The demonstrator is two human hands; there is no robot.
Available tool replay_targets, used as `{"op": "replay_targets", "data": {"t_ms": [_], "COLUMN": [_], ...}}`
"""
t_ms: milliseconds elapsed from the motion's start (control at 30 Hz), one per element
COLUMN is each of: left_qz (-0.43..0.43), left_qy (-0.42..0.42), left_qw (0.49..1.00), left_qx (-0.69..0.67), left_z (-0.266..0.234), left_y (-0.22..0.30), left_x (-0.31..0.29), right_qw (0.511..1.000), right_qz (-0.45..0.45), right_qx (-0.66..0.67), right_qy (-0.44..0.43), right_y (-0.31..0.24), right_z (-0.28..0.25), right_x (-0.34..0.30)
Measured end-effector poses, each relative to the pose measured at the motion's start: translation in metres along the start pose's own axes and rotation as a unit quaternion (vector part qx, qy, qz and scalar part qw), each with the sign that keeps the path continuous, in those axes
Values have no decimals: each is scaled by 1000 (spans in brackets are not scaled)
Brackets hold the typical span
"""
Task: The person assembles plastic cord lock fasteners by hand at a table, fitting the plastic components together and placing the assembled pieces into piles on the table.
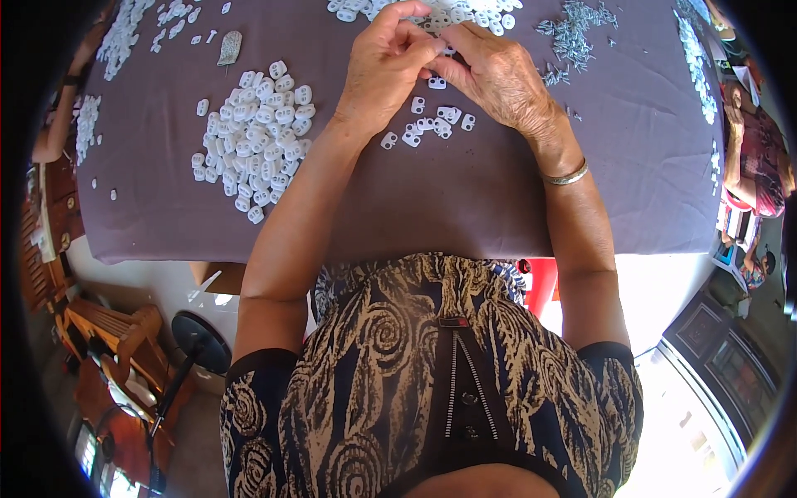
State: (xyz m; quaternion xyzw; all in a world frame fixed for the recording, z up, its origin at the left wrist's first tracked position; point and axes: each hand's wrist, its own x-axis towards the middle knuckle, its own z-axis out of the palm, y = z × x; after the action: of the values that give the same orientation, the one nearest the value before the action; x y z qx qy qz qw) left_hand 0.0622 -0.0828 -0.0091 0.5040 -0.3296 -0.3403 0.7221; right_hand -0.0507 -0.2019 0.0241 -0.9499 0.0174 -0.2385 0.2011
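My left hand point(384, 70) and my right hand point(502, 76) meet over the far middle of the table, thumbs and fingertips pinched close together. Whatever lies between the fingertips is small and mostly hidden; a bit of white shows there. Just below the hands are several loose white plastic pieces with two holes point(427, 126). A pile of thicker white oval pieces point(257, 137) sits beside my left forearm. Beyond the fingertips spreads another pile of white pieces point(490, 15), partly covered by the hands. Small metal screws point(574, 37) lie heaped to the right of my right hand.
A grey-brown cloth covers the table point(465, 216). A speckled flat piece point(230, 48) lies at far left, near more white pieces point(124, 37). Other people's arms point(55, 133) show at the left edge and a person point(751, 158) at the right. Further white pieces line the right edge.
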Motion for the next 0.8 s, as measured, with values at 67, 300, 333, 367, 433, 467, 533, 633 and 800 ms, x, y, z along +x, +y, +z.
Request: {"op": "replay_targets", "data": {"t_ms": [67, 300, 333, 367, 433, 467, 533, 633, 800], "left_qz": [-65, -83, -86, -90, -98, -98, -93, -73, 50], "left_qy": [8, 26, 18, 9, 11, 8, 11, 67, 67], "left_qw": [995, 985, 987, 988, 987, 987, 990, 992, 988], "left_qx": [-76, -148, -137, -127, -130, -131, -110, -79, 133], "left_z": [2, 2, 1, 0, -1, -2, 1, 7, -15], "left_y": [5, -1, 1, 3, 6, 7, 10, 16, 53], "left_x": [-3, -3, -2, -1, -3, -1, 0, 2, 4], "right_qw": [1000, 998, 998, 997, 997, 998, 1000, 998, 983], "right_qz": [1, 38, 41, 54, 44, 29, -14, 62, 147], "right_qx": [-19, 21, 28, 6, 5, 0, 27, -6, 96], "right_qy": [-19, -36, -34, -50, -57, -57, -1, -32, 58], "right_y": [3, -5, -5, -6, -9, -9, -7, -17, -6], "right_z": [3, 4, 3, 4, -3, -4, -1, -8, -26], "right_x": [-3, -4, -4, -3, -3, -1, 1, 6, 9]}}
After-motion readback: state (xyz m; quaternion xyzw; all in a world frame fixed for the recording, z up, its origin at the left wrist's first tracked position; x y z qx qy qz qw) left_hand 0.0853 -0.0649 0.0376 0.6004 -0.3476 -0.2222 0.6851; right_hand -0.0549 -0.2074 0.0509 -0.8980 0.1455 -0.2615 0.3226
